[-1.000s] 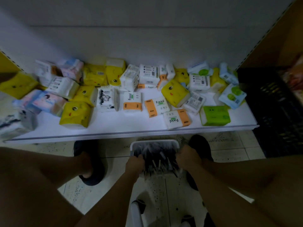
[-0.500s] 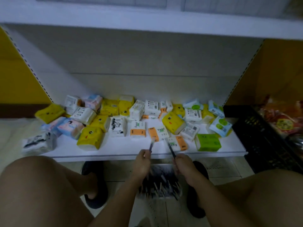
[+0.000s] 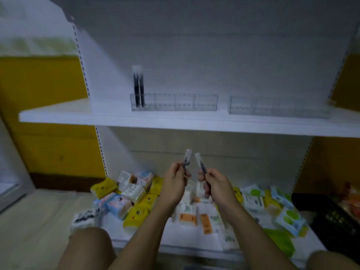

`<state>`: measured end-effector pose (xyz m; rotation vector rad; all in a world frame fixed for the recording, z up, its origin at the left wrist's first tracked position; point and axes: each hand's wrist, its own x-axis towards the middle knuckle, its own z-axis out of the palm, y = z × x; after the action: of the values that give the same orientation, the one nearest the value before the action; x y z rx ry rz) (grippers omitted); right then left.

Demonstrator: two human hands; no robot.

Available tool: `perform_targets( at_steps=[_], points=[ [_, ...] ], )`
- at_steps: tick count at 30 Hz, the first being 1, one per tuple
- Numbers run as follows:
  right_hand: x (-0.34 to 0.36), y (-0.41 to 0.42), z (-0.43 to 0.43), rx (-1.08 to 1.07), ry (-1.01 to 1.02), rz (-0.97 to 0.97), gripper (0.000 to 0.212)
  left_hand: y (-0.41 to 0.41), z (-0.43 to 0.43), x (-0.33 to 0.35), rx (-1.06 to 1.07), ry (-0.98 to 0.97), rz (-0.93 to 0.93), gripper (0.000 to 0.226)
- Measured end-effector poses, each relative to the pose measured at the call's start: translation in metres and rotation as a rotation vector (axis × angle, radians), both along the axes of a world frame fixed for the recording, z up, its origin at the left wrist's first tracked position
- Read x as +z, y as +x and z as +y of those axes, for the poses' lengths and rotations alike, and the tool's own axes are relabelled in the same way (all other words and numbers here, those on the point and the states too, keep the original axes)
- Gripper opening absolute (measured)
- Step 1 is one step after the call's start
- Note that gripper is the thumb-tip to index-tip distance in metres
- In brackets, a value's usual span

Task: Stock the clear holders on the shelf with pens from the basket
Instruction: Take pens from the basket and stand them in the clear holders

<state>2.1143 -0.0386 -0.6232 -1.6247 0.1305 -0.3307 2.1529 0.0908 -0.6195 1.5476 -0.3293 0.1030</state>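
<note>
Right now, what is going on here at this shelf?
A person works with both hands: the left hand grips a pen and the right hand a second pen, both held below the upper shelf. There, the left holder has a few pens in its leftmost compartment; the right holder looks empty.

Clear holders [image 3: 174, 102]: two. Pens in holder [image 3: 138, 88]: two, maybe three, blurred. Pens held [image 3: 186, 159]: two. Tissue packs [image 3: 187, 217]: over twenty.

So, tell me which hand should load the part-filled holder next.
Left, probably: the left hand and its pen sit straight below that holder, while the right hand sits further right, nearer the empty holder.
</note>
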Motion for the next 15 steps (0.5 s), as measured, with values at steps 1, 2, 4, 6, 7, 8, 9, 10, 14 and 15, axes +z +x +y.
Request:
perform_targets(
  at_steps=[1, 2, 4, 6, 7, 8, 9, 10, 14, 15],
  points=[
    [0.013, 0.004, 0.004, 0.007, -0.008, -0.028, 0.024, 0.001, 0.003, 0.015, 0.008, -0.010, -0.029, 0.023],
    [0.026, 0.007, 0.008, 0.021, -0.025, -0.066, 0.023, 0.001, 0.005, 0.029, 0.029, 0.000, -0.066, 0.024],
    [0.053, 0.012, 0.016, 0.062, -0.085, -0.148, 0.025, 0.002, 0.012, 0.055, 0.081, 0.052, -0.173, 0.029],
    [0.079, 0.016, 0.024, 0.090, -0.139, -0.205, 0.028, 0.003, 0.018, 0.080, 0.082, 0.075, -0.287, 0.026],
    [0.092, 0.018, 0.027, 0.092, -0.160, -0.236, 0.028, 0.005, 0.021, 0.093, 0.071, 0.085, -0.329, 0.023],
    [0.105, 0.021, 0.029, 0.086, -0.176, -0.272, 0.026, 0.008, 0.024, 0.105, 0.064, 0.092, -0.351, 0.020],
    [0.118, 0.024, 0.030, 0.075, -0.187, -0.313, 0.023, 0.012, 0.027, 0.116, 0.067, 0.097, -0.360, 0.019],
    [0.130, 0.028, 0.030, 0.062, -0.191, -0.354, 0.020, 0.017, 0.029, 0.127, 0.087, 0.107, -0.360, 0.019],
    [0.170, 0.051, 0.031, 0.085, -0.127, -0.429, 0.013, 0.044, 0.038, 0.168, 0.199, 0.177, -0.377, 0.022],
    [0.178, 0.057, 0.031, 0.101, -0.122, -0.439, 0.014, 0.050, 0.040, 0.178, 0.207, 0.180, -0.396, 0.024]
  ],
)
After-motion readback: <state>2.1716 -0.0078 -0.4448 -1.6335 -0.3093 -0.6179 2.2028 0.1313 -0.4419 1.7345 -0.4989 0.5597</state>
